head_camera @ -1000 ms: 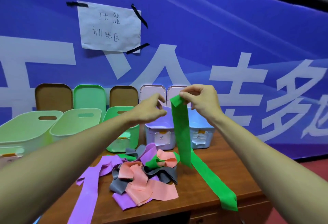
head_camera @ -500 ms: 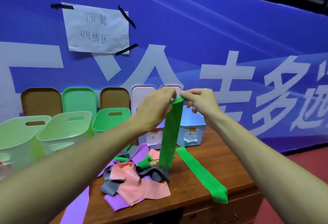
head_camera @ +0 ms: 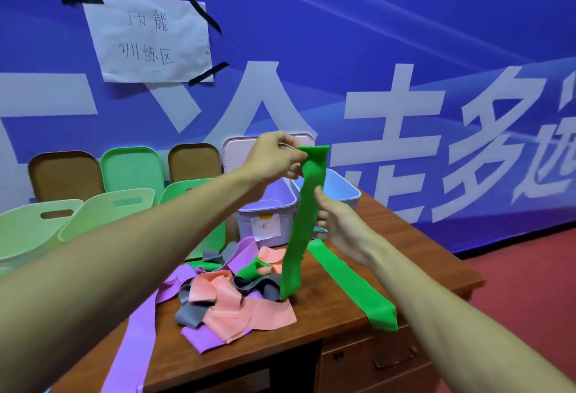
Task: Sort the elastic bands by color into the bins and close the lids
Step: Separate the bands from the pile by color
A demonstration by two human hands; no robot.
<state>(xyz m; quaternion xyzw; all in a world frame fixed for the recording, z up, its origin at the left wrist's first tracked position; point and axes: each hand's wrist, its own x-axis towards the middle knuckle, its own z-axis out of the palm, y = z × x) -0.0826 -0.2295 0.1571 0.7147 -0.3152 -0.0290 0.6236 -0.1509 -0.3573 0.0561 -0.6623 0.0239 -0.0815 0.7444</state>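
left hand (head_camera: 277,159) pinches the green band (head_camera: 300,230) top; right hand (head_camera: 343,227) has dropped to mid-band, grip cannot be determined. green strip (head_camera: 352,286) end overlaps the table (head_camera: 436,268) front edge; bare wood right of it.

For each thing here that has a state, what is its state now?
green band: hanging, lower part lying on the table
left hand: pinches its top
right hand: against its middle, grip unclear
purple bin: open
blue bin: open
lids: off, leaning on the banner

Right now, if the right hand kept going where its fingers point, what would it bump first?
Probably the long green elastic band hanging from the left hand; the right hand sits close beside it, depth unclear.
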